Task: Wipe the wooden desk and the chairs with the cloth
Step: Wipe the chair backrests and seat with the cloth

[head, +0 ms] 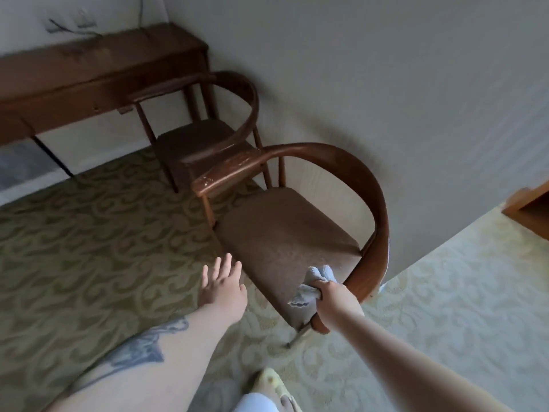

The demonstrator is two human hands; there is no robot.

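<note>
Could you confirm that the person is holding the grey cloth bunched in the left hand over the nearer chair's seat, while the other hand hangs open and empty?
Not quite: the head view shows the grey cloth bunched in the right hand, not the left. It is over the nearer chair seat as you say, and the left hand is the open, empty one.

Pale grey-blue crumpled cloth (315, 282) against brown fabric seat of near round-backed wooden chair (285, 242). Chair frame reddish-brown, pale scuffed streaks on left armrest. Far round-backed wooden chair (205, 138) darker brown, seat dark brown too. Long dark-brown wooden desk (98, 69), plain grain. Olive-green carpet with swirling scroll pattern (89, 233), lighter cream-green in sunlit patch at right. Wall plain off-white grey (386, 69). Blue-grey tattoo on left forearm (142, 349).
</note>
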